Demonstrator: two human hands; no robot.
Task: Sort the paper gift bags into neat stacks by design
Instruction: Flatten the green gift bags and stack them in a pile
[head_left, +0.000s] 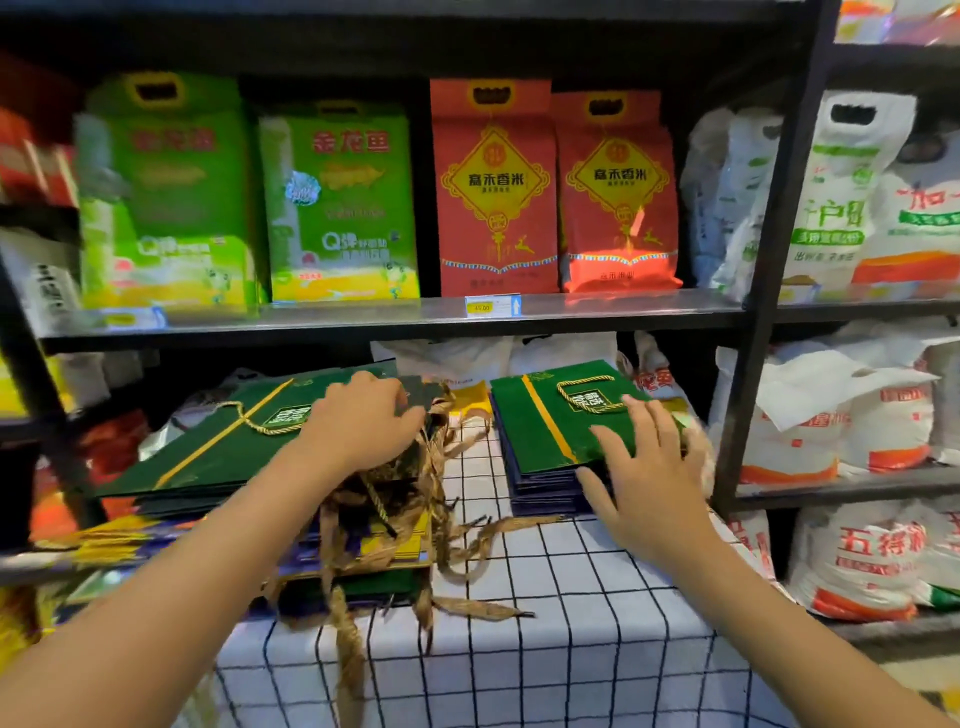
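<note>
A large green gift bag (208, 447) with a gold stripe and cord handle tops the messy left pile of flat bags (384, 551), whose brown ribbon handles spill over the cloth. My left hand (363, 426) rests on this pile's right end, fingers curled over the top edge of a dark bag. On the right stands a neat stack (545, 483) of dark blue bags with a green gold-striped bag (550, 421) on top. My right hand (644, 467) lies spread on that green bag's near right corner, fingers straight.
The bags lie on a table with a white, black-checked cloth (571, 623). Black shelving (769, 260) stands behind and to the right, loaded with green, red and white rice sacks. A price tag (491, 305) hangs on the upper shelf's edge.
</note>
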